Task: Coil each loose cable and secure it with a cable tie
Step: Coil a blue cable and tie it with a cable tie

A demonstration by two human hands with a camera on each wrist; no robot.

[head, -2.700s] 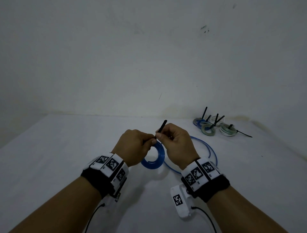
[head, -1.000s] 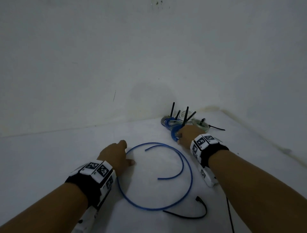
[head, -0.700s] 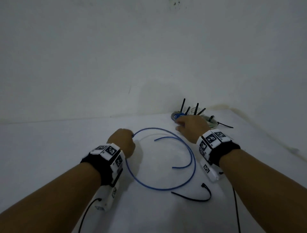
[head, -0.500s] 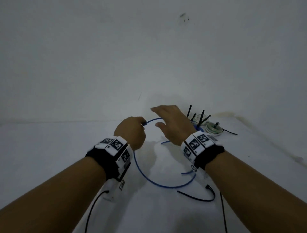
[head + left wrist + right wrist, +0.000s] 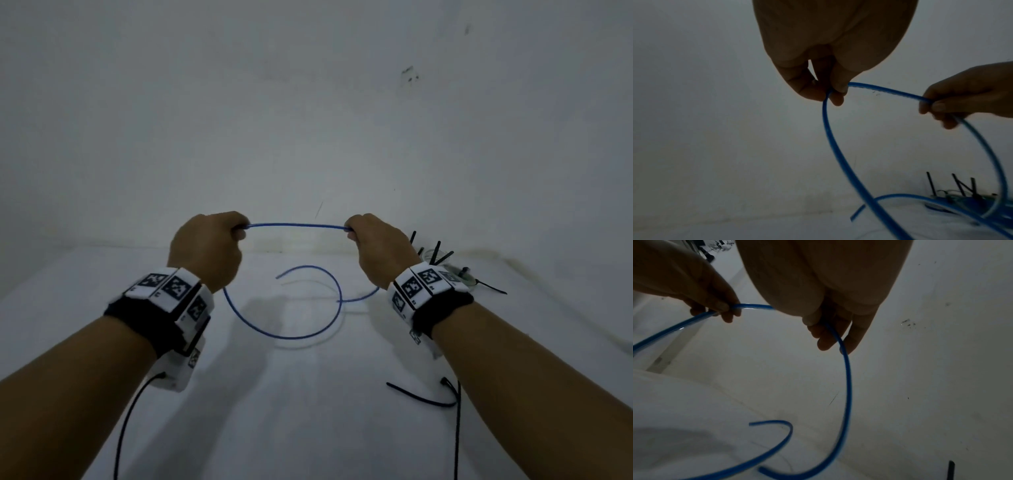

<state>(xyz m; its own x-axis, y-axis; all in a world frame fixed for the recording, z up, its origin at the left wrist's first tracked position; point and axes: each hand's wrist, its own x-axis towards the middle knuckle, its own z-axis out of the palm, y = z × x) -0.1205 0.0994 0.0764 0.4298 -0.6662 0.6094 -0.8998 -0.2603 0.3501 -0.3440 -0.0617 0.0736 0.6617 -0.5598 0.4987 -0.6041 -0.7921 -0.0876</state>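
Observation:
A loose blue cable is lifted off the white table and stretched between both hands. My left hand pinches it at one point, my right hand grips it further along. The rest of the cable hangs in a wide loop, and one free end curls just above the table. In the left wrist view my thumb and fingers close on the cable. The right wrist view shows the cable running down through my curled fingers. A loose black cable tie lies near my right forearm.
A pile of coiled, tied cables with black tie tails sticking up sits at the back right against the wall. That pile also shows in the left wrist view. Thin black wires hang from both wrist cameras.
My right hand left the pile of tied coils and took hold of the blue cable. Both hands raised the cable off the table and moved apart.

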